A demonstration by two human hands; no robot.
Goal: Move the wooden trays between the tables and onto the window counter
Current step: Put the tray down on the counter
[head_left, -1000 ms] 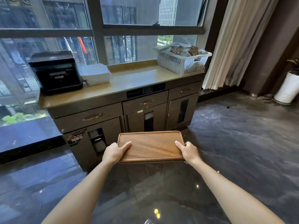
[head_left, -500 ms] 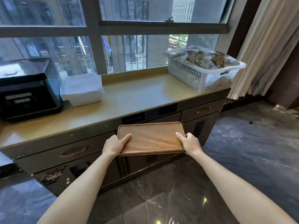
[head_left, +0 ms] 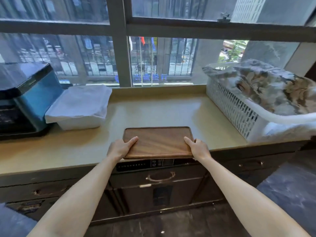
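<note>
Left hand (head_left: 120,147) and right hand (head_left: 198,148) pinch the tray (head_left: 158,142), thumbs on top; tray overhangs the counter (head_left: 153,112) edge; early release risks tipping to the floor.

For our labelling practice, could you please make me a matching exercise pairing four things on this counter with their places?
Things:
1. wooden tray
2. white basket
3. black appliance
4. white container

Places:
A. far left of the counter
B. right end of the counter
C. held over the counter's front edge by the left hand and right hand
D. just right of the black appliance

Pairs: 1-C, 2-B, 3-A, 4-D
</note>
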